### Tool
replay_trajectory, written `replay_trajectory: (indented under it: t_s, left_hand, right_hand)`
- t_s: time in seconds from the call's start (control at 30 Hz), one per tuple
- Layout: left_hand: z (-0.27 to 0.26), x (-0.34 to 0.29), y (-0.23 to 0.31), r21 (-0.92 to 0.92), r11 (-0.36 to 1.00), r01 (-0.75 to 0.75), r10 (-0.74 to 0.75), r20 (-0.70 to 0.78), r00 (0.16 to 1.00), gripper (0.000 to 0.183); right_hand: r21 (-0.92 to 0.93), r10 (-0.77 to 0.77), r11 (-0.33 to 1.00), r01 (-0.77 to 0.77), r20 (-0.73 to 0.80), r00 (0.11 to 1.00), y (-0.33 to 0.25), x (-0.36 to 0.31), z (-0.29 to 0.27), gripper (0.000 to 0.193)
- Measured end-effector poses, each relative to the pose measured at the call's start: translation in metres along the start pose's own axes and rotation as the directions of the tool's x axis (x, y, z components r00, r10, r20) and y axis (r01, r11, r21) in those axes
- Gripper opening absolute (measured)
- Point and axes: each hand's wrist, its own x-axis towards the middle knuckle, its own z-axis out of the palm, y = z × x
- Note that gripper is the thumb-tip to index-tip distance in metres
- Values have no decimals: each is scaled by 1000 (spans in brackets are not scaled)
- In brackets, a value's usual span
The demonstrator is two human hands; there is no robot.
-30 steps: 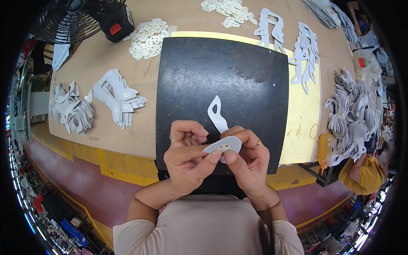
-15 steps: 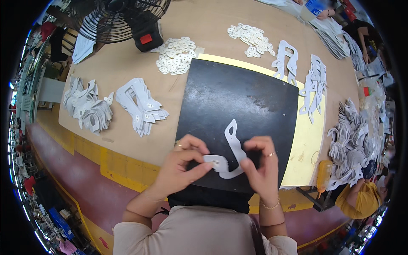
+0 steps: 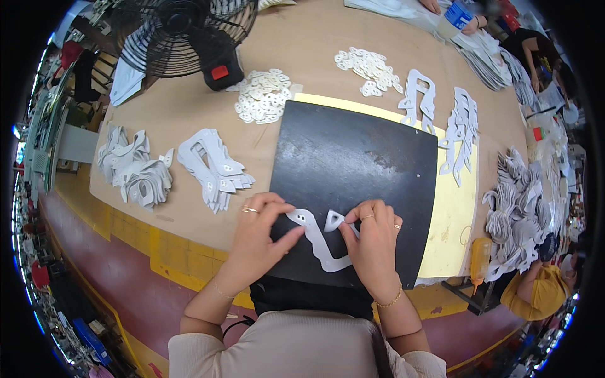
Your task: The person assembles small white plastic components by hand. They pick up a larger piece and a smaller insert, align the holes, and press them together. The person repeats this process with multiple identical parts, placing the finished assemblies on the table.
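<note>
"Right hand (image 3: 372,247) and strip had both moved: a moment earlier the grey strip's (image 3: 317,244) right arm lay flat, reaching to the far side; at this point its tip was clamped between that hand's thumb and fingers."

"And the left hand (image 3: 257,244)?"

"Its pinch had loosened. Thumb and forefinger stood apart at the strip's left end, near the small holed patch (image 3: 300,217); whether they pressed on it could not be told."

"Position of the piece?"

"On the near part of the black mat (image 3: 353,157), between the hands. Handling had apparently passed from the patched end to the right one."
</note>
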Motion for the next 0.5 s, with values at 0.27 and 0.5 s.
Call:
replay_trajectory:
  t_s: [0.27,0.5]
  left_hand:
    - [28,-12,8,91,940,-329,311,170,935,33]
    - [-11,58,-13,251,945,-211,243,-101,965,27]
  right_hand:
    - [395,66,914,-88,69,995,19,19,-22,20]
    - [514,109,818,-257,300,948,45,41,-30,15]
